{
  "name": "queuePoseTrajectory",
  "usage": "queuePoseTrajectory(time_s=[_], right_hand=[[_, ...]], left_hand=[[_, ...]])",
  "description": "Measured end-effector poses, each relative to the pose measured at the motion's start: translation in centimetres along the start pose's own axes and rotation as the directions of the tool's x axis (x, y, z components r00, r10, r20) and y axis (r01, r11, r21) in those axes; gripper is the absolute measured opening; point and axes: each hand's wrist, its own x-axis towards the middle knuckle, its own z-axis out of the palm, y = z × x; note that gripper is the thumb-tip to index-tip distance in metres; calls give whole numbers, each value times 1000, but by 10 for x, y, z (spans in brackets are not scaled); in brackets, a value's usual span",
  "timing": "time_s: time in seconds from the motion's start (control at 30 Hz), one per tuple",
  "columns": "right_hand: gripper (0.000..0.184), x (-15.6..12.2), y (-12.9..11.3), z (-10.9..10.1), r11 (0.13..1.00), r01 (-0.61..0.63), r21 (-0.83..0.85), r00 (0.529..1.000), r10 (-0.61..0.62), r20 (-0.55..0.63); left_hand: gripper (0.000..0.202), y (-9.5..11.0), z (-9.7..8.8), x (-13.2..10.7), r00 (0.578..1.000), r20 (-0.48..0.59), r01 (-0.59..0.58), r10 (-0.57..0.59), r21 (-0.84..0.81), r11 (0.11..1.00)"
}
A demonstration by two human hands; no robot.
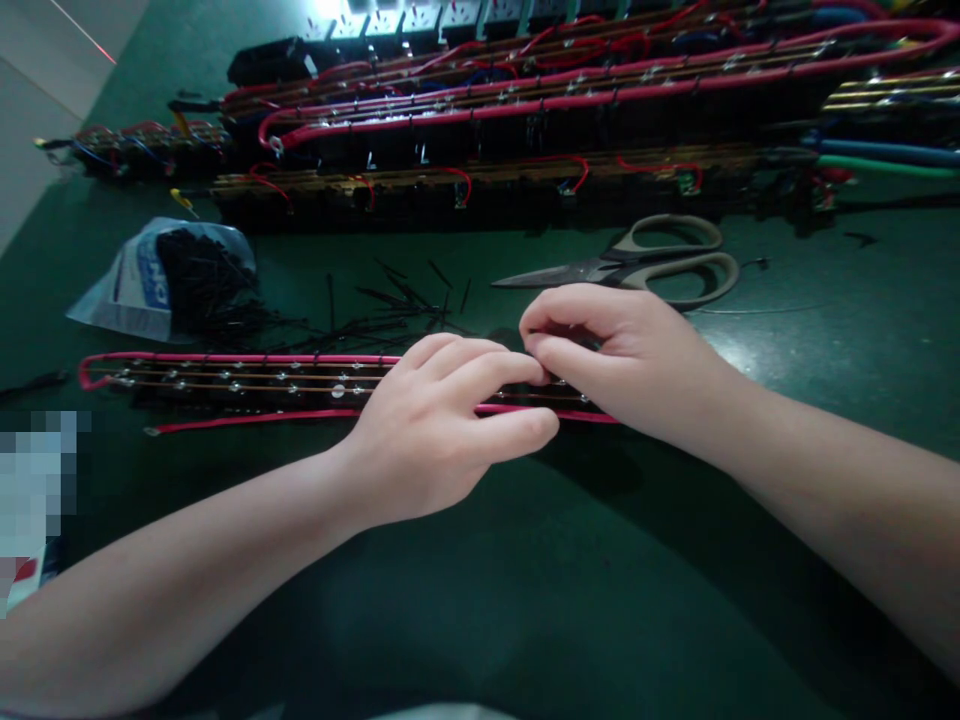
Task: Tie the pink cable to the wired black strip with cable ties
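In the head view a long black wiring strip (255, 384) lies across the green table, with thin brass-coloured rods, small metal contacts and a red cable (247, 357) along its far edge. My left hand (450, 410) rests over its middle, thumb and index finger stretched out and apart; the other fingertips are partly hidden. My right hand (607, 340) is closed in a pinch above the right part of the strip. Its fingertips meet my left index finger. Whatever lies between them is too small or hidden to name. A second red cable (262, 420) runs along the near edge.
Grey-handled scissors (660, 262) lie just beyond my right hand. An open plastic bag (142, 285) spills black cable ties (210, 285), and several lie loose (409, 300). More wired strips (450, 195) span the back, before a row of sockets (420, 20).
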Motion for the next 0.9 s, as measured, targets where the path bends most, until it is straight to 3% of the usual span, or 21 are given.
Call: queuePoseTrajectory(time_s=[0.2, 0.53, 0.9], right_hand=[[14, -1, 1, 4, 1000, 14, -6, 1000, -14, -17], [17, -1, 2, 5, 1000, 11, 2, 1000, -11, -1], [15, 1, -1, 3, 1000, 23, -4, 999, -23, 47]], left_hand=[[28, -4, 4, -4, 994, 31, -102, 101, 29, 994], [19, -5, 4, -2, 994, 36, -106, 104, 57, 993], [17, -6, 3, -2, 995, -56, -77, 77, 5, 997]])
